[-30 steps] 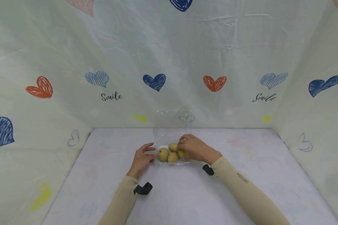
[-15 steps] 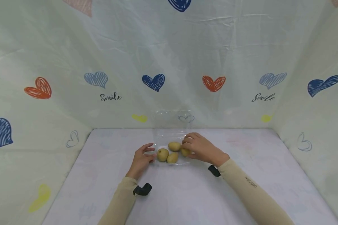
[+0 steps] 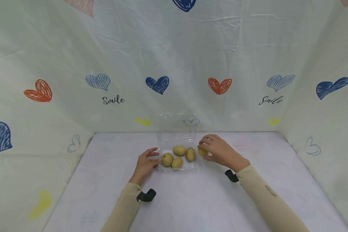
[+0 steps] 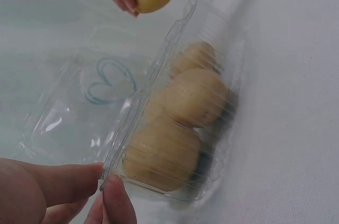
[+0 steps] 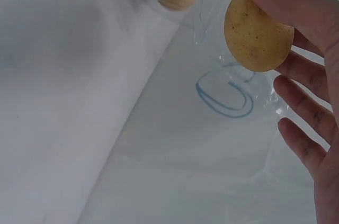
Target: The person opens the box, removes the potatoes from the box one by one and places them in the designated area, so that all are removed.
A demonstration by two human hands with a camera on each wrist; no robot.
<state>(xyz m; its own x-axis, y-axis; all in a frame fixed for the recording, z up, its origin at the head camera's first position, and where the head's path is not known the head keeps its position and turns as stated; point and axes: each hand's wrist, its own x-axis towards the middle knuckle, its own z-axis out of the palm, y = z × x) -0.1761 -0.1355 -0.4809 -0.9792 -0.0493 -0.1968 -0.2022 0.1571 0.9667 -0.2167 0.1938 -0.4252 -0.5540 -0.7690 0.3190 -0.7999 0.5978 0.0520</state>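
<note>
A clear plastic clamshell box (image 3: 191, 166) sits on the table with its lid (image 3: 174, 127) raised at the back. Several yellow-brown potatoes lie inside, among them a round one (image 3: 167, 159) at the left and an oval one (image 3: 190, 154) at the right. My left hand (image 3: 146, 164) pinches the box's left rim between thumb and fingers, as the left wrist view shows. Just past the box's right side, my right hand (image 3: 220, 151) holds another potato (image 5: 258, 30) by thumb and fingertips. That potato is up at rim height in the left wrist view.
The white-covered table (image 3: 177, 206) runs back to a pale curtain (image 3: 191, 58) printed with hearts and "Smile". The raised lid stands close before the curtain. Black wrist mounts (image 3: 146, 195) stick out from both sleeves.
My right hand has moved right from over the box, carrying a potato out past its side. The potato at the box's right end is now uncovered. My left hand stays at the rim.
</note>
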